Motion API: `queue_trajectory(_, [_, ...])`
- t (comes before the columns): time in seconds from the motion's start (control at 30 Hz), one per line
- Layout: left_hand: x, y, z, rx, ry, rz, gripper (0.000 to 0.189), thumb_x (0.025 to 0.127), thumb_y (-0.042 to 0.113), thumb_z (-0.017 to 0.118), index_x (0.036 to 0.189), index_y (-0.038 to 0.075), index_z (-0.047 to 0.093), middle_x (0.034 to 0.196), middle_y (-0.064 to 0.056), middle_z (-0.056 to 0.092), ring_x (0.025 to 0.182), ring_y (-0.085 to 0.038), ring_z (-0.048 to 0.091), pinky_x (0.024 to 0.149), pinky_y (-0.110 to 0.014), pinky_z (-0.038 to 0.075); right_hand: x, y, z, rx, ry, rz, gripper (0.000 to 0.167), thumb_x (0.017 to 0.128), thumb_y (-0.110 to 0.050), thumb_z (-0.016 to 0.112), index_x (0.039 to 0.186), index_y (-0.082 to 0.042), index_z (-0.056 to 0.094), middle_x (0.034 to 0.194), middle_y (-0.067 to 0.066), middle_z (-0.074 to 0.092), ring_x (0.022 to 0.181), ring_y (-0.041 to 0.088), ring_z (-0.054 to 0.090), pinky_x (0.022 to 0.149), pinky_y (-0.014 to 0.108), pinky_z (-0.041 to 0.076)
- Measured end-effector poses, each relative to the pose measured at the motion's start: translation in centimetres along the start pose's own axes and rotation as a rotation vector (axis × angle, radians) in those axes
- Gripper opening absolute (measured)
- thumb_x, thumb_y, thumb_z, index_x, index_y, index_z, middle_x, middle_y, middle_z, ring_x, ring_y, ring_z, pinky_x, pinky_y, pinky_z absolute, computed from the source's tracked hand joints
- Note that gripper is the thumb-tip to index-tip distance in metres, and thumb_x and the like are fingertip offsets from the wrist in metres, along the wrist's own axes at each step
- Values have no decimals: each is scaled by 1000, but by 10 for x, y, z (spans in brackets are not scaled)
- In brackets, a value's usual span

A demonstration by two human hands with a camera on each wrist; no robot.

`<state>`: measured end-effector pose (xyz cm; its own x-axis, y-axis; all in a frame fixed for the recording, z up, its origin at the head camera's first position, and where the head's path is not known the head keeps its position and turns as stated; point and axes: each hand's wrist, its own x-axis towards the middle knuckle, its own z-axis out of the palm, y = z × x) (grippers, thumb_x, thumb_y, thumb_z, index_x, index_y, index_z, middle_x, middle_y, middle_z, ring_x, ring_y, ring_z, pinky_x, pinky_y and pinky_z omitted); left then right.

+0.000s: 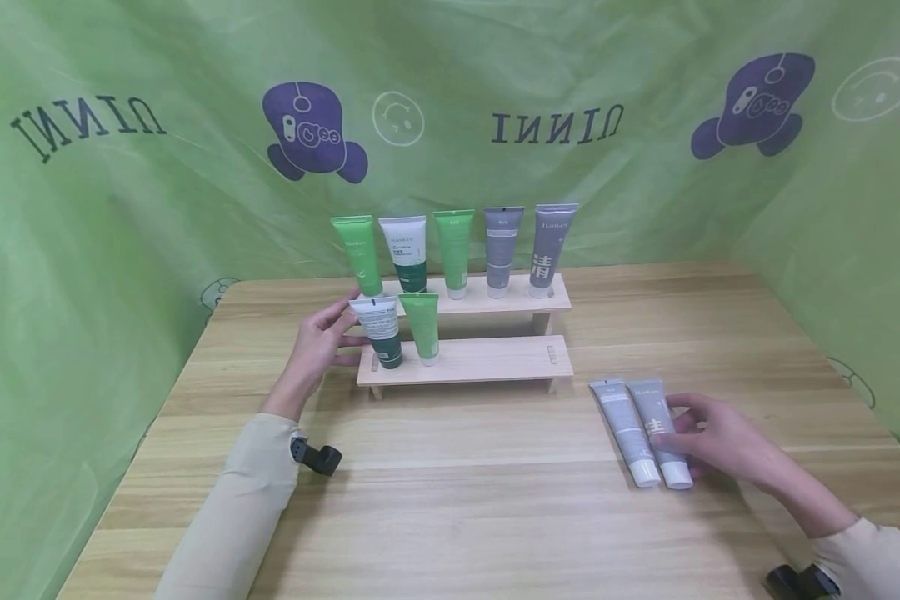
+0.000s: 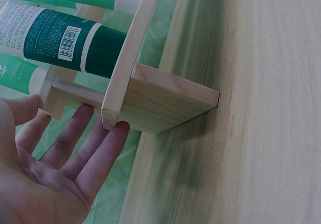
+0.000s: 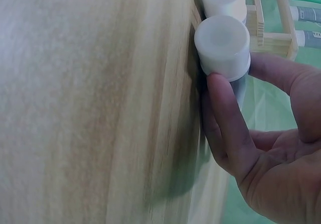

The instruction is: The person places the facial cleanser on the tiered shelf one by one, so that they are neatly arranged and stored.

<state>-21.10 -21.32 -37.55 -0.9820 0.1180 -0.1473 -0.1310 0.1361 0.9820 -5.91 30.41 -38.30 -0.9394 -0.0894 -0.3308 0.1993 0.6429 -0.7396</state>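
Note:
At the left end of a two-step wooden stand (image 1: 487,354), my left hand (image 1: 322,337) touches the edges with extended fingertips, seen closely in the left wrist view. Beside it on the lower step stand a white-and-dark-green tube (image 1: 381,332) and a light green tube (image 1: 422,327). Two grey squeeze tubes with white caps lie side by side on the table to the right. My right hand (image 1: 712,437) grips the right-hand grey tube (image 1: 658,421), thumb on one side and fingers on the other. The other grey tube (image 1: 624,429) lies against its left side.
Along the upper step stand a green tube (image 1: 360,254), a white-and-green tube (image 1: 407,250), another green tube (image 1: 454,250) and two grey tubes (image 1: 501,248). A green printed cloth (image 1: 450,158) rises behind the wooden table (image 1: 450,517).

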Motion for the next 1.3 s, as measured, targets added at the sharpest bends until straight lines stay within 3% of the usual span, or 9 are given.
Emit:
queue_trajectory(0.5, [0,0,0,15,6,-12,48,108,26,49,155,26,41,140,-23,53,100,-28,71,79,-45,62,-1,3,0,39,1,-7,82,86,-21,81,142,17,35,100,19,61,75,26,65,55,37,61])
queue_trajectory(0.73, [1,0,1,15,6,-11,49,108,27,49,155,25,39,141,-23,52,107,-37,67,79,-46,62,-2,-2,-6,103,-12,-41,79,88,-15,77,146,15,31,104,22,58,76,27,65,58,39,62])
queue_trajectory(1.03, [1,0,0,15,-2,-20,50,108,28,49,156,25,38,143,-22,51,108,-37,67,82,-48,61,1,-24,-10,120,2,-86,78,89,-15,77,147,11,32,106,23,57,76,26,67,60,40,63])
queue_trajectory(1.3, [0,1,0,18,2,-16,49,108,28,49,155,28,39,143,-22,52,105,-33,69,85,-52,59,12,-59,-3,142,3,-140,79,88,-14,79,148,8,32,110,24,57,83,27,70,59,40,63])
